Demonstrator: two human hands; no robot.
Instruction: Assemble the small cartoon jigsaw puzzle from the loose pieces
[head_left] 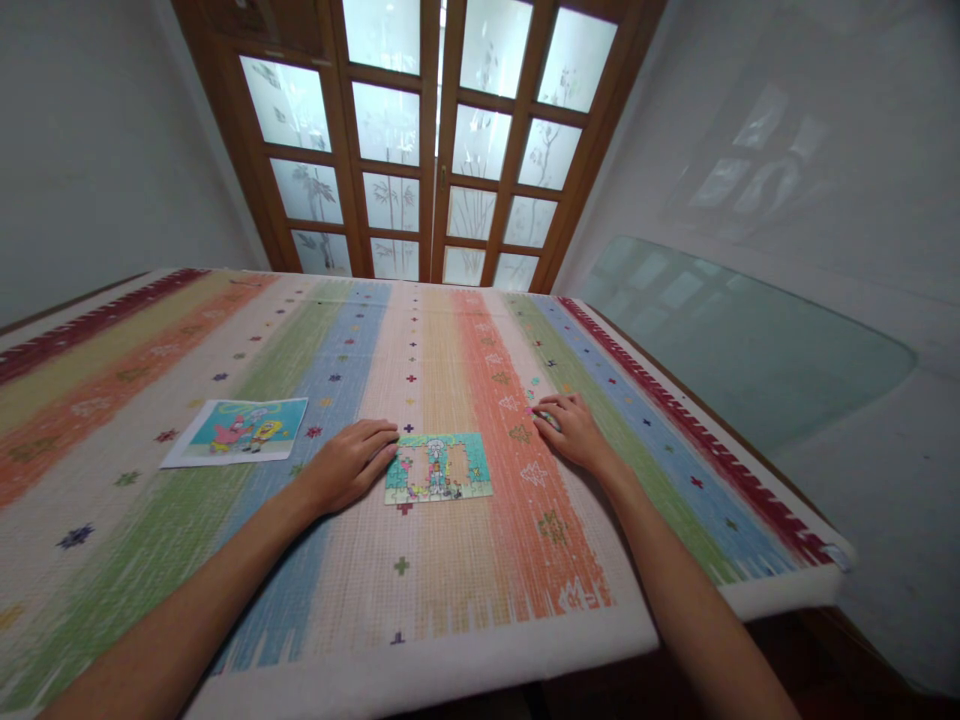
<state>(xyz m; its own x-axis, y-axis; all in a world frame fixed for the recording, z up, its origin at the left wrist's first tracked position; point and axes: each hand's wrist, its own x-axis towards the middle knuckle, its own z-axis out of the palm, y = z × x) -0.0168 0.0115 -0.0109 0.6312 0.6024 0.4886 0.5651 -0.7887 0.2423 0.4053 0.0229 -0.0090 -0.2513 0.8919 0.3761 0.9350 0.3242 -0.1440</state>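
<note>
The puzzle [438, 478] lies on the cloth [450, 570]. Our left hand [351, 466] rests, fingers extended, at its left edge; right of it, our right hand [573, 430] curls by small pieces [534, 381], grip unclear to us.

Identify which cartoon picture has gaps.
The jigsaw by the left hand: tablecloth shows through its holes, whereas the printed sheet is unbroken.

text: none legible | labels, brands: none legible | numbers, signs: none legible
</note>
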